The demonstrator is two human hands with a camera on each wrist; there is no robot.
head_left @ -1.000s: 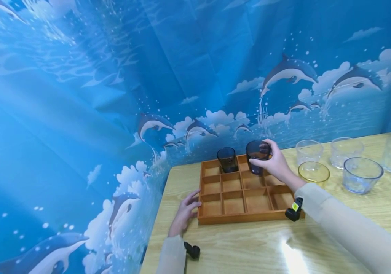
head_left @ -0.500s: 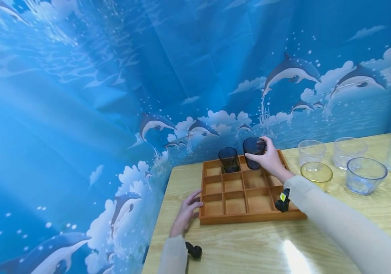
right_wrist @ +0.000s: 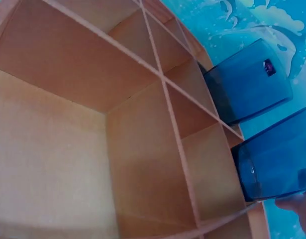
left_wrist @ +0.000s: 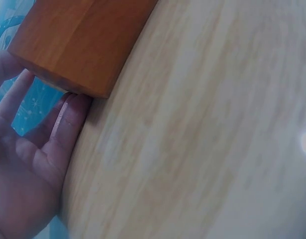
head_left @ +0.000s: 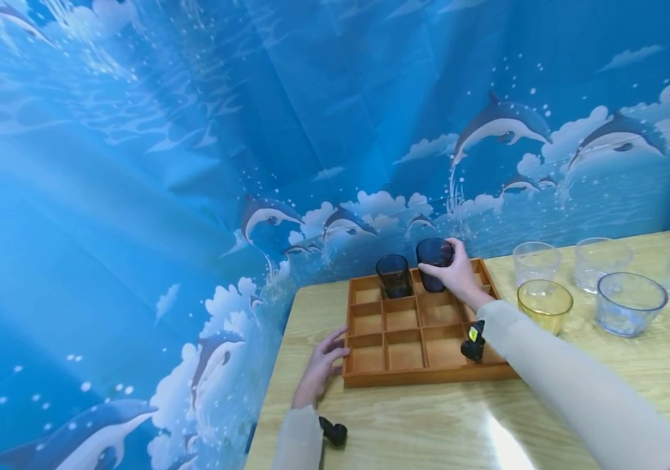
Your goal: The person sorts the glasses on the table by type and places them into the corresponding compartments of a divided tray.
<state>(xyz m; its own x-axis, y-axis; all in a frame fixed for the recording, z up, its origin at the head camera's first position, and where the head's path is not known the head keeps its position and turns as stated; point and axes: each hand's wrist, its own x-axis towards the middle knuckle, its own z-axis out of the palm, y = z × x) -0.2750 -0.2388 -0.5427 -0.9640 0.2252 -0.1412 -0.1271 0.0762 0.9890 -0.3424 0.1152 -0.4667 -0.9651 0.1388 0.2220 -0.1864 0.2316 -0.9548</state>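
Note:
A dark tinted glass [head_left: 436, 251] is gripped by my right hand [head_left: 455, 273], thumb on its near side. It stands upright in or just over a back-row compartment of the wooden divided box [head_left: 428, 375]; whether its base touches the bottom I cannot tell. Just to its left, a second dark glass [head_left: 394, 277] sits in another back-row compartment. Both glasses show bluish in the right wrist view, the held glass [right_wrist: 277, 159] at the right edge with a fingertip under it. My left hand [head_left: 318, 365] rests its extended fingers [left_wrist: 68, 117] against the box's left side.
To the right of the box stand a yellow glass bowl [head_left: 545, 303], a bluish glass bowl [head_left: 629, 307] and several clear glasses, one clear glass [head_left: 536, 261] closest to the box. A dolphin-print curtain [head_left: 335, 130] hangs right behind the table [head_left: 405, 418].
My right hand has carried the dark glass left and towards the back, closer to the other dark glass, then nearly stopped with a slight lowering. The left hand stays at the box.

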